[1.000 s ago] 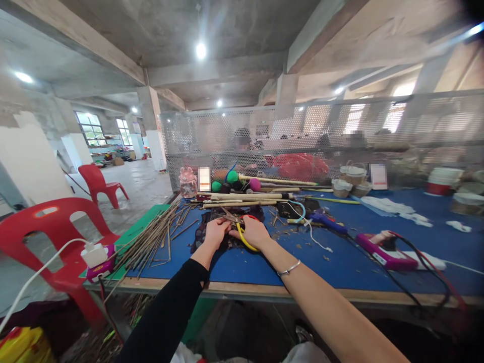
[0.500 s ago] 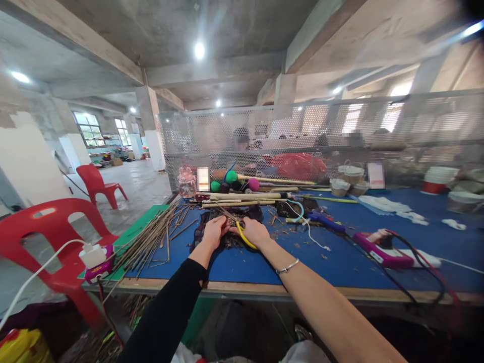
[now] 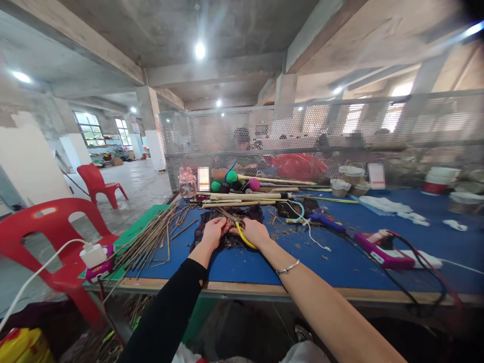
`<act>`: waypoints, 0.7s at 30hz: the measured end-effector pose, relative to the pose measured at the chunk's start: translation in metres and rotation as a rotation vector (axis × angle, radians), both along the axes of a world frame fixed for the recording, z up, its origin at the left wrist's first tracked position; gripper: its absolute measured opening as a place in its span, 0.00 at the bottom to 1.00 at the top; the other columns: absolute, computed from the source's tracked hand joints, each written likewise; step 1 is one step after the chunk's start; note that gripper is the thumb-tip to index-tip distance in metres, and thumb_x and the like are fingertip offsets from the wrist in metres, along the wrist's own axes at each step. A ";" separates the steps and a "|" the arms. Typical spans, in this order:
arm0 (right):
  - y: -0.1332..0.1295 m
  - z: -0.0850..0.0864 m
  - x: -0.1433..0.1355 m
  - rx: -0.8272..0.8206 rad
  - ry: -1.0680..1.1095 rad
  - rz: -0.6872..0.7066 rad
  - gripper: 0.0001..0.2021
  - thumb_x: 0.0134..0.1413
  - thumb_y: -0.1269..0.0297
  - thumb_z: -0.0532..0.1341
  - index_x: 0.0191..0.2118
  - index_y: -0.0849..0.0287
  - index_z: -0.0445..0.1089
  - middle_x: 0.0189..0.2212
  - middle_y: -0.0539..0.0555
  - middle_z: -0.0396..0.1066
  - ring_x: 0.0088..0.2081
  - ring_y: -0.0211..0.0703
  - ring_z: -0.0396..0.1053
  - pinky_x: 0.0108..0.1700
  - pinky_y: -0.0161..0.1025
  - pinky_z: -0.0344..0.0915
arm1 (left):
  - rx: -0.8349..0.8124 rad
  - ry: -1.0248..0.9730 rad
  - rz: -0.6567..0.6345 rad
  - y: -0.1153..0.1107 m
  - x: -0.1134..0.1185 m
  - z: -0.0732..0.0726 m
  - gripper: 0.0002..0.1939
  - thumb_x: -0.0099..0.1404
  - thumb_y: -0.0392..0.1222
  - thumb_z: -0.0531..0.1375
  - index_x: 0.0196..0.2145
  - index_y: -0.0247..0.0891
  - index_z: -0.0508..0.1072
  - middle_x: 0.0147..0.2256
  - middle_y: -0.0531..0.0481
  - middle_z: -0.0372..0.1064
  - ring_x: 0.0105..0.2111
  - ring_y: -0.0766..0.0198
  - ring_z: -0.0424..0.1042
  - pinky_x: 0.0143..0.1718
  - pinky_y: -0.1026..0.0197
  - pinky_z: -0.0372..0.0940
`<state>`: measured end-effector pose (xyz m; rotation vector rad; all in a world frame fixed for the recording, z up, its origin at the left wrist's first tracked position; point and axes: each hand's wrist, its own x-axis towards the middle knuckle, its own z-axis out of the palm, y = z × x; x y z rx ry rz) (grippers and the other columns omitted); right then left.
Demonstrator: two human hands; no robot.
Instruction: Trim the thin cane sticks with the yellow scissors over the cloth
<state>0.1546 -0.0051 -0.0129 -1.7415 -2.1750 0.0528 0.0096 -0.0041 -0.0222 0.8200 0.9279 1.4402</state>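
Note:
My right hand [image 3: 254, 233] is closed around a pair of yellow-handled scissors [image 3: 245, 238], whose dark blades point up and left past my fingers. Close beside it, my left hand [image 3: 214, 232] has its fingers pinched together near the blades; what they hold is too small to make out. Both hands are over a dark crumpled cloth [image 3: 200, 229] strewn with small brown bits. Left of them lies a spread of thin brown sticks [image 3: 145, 247] on the table.
Pale thicker sticks [image 3: 242, 202] lie behind my hands, near green and magenta balls of yarn [image 3: 253, 184]. A blue glue gun [image 3: 325, 222] and a purple power strip [image 3: 383, 250] are on the right. A pink bottle [image 3: 187, 182] stands by the mesh screen [image 3: 212, 133].
The fingers of my right hand have shifted very slightly around the scissors. Otherwise both hands stay in the same place over the cloth.

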 end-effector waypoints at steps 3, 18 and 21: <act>-0.001 -0.001 0.000 0.012 -0.015 -0.004 0.30 0.40 0.36 0.52 0.38 0.59 0.63 0.35 0.59 0.71 0.37 0.50 0.69 0.35 0.38 0.60 | 0.004 0.010 0.009 0.001 0.000 -0.001 0.04 0.49 0.34 0.62 0.24 0.33 0.69 0.23 0.51 0.66 0.22 0.73 0.65 0.28 0.69 0.63; -0.003 -0.003 -0.003 0.053 0.005 0.024 0.32 0.38 0.34 0.51 0.38 0.60 0.62 0.33 0.59 0.70 0.36 0.50 0.69 0.34 0.38 0.60 | 0.136 0.190 0.039 0.000 0.000 -0.004 0.04 0.46 0.36 0.61 0.24 0.34 0.73 0.22 0.50 0.69 0.21 0.69 0.65 0.25 0.67 0.61; -0.004 -0.002 -0.004 0.011 0.003 0.013 0.32 0.39 0.34 0.50 0.38 0.59 0.63 0.34 0.60 0.70 0.36 0.50 0.69 0.34 0.38 0.60 | 0.152 0.205 0.045 0.001 0.000 -0.005 0.05 0.46 0.37 0.61 0.23 0.34 0.73 0.22 0.50 0.68 0.21 0.69 0.64 0.25 0.67 0.61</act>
